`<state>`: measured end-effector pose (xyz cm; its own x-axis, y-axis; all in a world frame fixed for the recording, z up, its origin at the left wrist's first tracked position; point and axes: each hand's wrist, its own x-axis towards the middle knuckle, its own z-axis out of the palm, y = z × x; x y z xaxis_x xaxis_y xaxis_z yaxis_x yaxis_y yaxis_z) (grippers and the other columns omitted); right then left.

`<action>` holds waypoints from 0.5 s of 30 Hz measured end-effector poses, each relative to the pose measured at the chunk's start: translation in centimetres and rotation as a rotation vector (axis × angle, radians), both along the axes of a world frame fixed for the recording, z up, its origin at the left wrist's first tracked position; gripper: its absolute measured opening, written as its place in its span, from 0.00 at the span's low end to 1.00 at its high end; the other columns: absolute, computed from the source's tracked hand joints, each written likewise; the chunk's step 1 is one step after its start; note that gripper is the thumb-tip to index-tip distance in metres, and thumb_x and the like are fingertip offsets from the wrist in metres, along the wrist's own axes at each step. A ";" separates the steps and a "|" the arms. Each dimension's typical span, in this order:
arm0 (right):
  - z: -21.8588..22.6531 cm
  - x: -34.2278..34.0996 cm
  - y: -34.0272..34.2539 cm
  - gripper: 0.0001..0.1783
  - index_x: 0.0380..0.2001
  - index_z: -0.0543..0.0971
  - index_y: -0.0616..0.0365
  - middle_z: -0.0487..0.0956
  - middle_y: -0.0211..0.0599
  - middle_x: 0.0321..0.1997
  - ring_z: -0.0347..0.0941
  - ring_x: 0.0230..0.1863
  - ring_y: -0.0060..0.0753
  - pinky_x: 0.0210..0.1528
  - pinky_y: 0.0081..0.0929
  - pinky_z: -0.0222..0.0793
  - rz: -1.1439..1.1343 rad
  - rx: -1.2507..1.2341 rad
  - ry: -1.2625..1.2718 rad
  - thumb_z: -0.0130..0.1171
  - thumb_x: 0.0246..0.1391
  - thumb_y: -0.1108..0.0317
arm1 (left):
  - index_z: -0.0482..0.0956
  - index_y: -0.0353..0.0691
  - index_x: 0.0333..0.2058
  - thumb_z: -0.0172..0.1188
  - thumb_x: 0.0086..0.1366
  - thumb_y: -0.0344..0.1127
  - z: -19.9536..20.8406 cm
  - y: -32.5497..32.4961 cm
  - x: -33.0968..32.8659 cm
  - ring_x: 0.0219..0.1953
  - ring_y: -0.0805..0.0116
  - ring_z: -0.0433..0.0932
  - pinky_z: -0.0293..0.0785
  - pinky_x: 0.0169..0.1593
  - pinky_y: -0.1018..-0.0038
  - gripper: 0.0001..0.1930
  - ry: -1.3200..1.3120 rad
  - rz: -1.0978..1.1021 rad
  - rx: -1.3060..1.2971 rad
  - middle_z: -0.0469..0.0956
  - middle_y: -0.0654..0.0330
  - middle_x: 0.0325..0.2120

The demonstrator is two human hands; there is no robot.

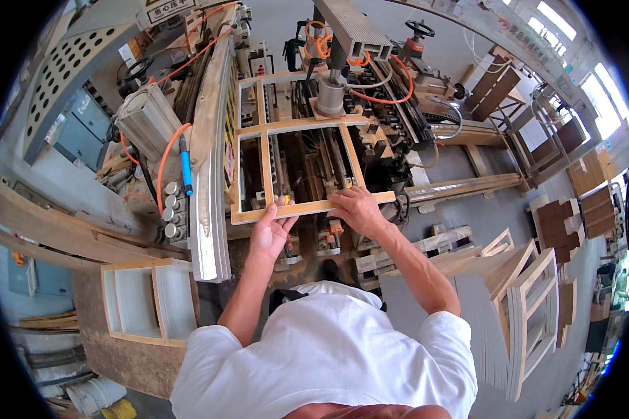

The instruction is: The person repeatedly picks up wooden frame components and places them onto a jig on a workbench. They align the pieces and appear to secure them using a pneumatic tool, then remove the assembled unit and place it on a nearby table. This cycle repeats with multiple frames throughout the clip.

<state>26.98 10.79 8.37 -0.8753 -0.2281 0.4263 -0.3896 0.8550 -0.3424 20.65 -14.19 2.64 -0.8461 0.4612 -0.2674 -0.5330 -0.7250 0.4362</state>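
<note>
We are standing at a machine (210, 230) with a wooden frame (293, 128) lying across its bed, straight ahead of our body. The frame is lying flat or nearly so, its long axis seeming to run away from us, while its near rail (313, 208) is running crosswise under our fingers. Nearly all of the frame is therefore lying beyond our fingertips, and we are touching it only along this closest edge.

Our right hand (360, 209) is gripping the near rail, its fingers bent over the top and its thumb on our side; it is sitting nearer the right-hand corner. Our left hand (271, 234) is resting left of the middle, palm turned up, thumb against the rail and the other fingers loosely spread below it; whether they are pinching the wood, we cannot tell.

Farther off, a metal cylinder (330, 98) is standing over the right part of the frame's middle crossbar, nearer the right hand's side than the left's. Another frame (156, 297) is lying to our left, and a stack of frames (516, 335) is standing to our right.
</note>
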 end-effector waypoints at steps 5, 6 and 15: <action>-0.4 -2.7 0.5 0.20 0.43 0.81 0.57 0.81 0.36 0.41 0.75 0.43 0.42 0.46 0.39 0.70 -0.005 -0.005 -0.001 0.68 0.44 0.64 | 0.71 0.36 0.53 0.54 0.71 0.37 -0.9 0.9 -3.0 0.62 0.53 0.68 0.63 0.67 0.50 0.16 0.008 0.043 -0.006 0.72 0.54 0.56; -0.3 -3.7 0.6 0.20 0.43 0.81 0.57 0.81 0.36 0.41 0.75 0.43 0.42 0.46 0.38 0.70 -0.012 0.021 0.006 0.68 0.44 0.65 | 0.70 0.36 0.53 0.54 0.71 0.37 -0.9 1.3 -3.7 0.63 0.54 0.67 0.62 0.67 0.51 0.16 0.016 0.065 -0.006 0.73 0.54 0.56; 0.8 -17.4 2.4 0.10 0.33 0.82 0.50 0.80 0.28 0.34 0.72 0.44 0.35 0.47 0.33 0.63 0.033 0.515 0.135 0.59 0.44 0.69 | 0.67 0.31 0.55 0.53 0.70 0.40 1.2 5.0 -9.7 0.64 0.49 0.64 0.61 0.67 0.54 0.21 0.015 0.227 -0.029 0.66 0.45 0.60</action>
